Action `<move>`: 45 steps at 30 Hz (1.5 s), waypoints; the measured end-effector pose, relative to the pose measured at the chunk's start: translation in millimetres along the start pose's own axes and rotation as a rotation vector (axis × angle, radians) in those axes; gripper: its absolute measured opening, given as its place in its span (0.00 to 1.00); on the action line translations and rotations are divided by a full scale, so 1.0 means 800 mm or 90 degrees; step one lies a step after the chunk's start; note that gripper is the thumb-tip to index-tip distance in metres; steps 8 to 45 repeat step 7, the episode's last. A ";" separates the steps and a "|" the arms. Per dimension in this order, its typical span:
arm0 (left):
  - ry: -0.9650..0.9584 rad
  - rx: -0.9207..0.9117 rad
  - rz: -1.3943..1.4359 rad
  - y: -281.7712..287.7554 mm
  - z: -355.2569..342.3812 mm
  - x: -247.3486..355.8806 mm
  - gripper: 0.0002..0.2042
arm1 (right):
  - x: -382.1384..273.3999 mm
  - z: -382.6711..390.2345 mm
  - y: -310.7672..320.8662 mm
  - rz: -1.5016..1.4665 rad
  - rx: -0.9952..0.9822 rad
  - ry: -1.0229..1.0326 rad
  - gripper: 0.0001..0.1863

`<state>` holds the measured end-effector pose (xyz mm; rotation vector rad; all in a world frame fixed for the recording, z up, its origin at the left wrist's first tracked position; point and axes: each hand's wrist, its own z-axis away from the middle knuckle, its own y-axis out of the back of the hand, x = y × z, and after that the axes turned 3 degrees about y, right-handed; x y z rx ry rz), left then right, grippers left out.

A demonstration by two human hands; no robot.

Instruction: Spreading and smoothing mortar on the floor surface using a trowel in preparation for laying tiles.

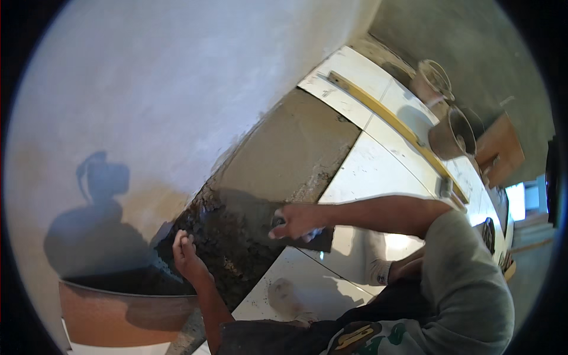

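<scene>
My right hand [300,221] is closed around the handle of a flat trowel [322,241]. Its dark rectangular blade lies over the edge of the mortar bed, beside the white tiles. Dark, lumpy wet mortar [231,260] spreads between my two hands. Beyond it, a smoother grey-brown mortar strip [290,142] runs along the wall. My left hand [190,259] hovers near the wall side of the mortar, its fingers curled in and nothing showing in them. White floor tiles [378,168] border the mortar on the right.
A long yellow level or straightedge [384,112] lies across the tiles. Two buckets [431,83] and a brown board [502,148] stand by the far wall. A mallet-like tool [447,187] lies near the straightedge's end. At lower left is a brown box-like panel [124,313].
</scene>
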<state>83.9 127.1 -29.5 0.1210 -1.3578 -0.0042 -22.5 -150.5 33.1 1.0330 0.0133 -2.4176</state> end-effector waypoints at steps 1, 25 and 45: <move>-0.003 -0.041 0.008 -0.015 -0.002 0.003 0.19 | 0.005 0.019 0.018 -0.012 0.015 -0.008 0.21; -0.016 -0.100 -0.004 -0.022 -0.014 0.031 0.19 | 0.020 0.112 0.110 -0.015 0.112 -0.018 0.25; -0.016 -0.100 -0.004 -0.022 -0.014 0.031 0.19 | 0.020 0.112 0.110 -0.015 0.112 -0.018 0.25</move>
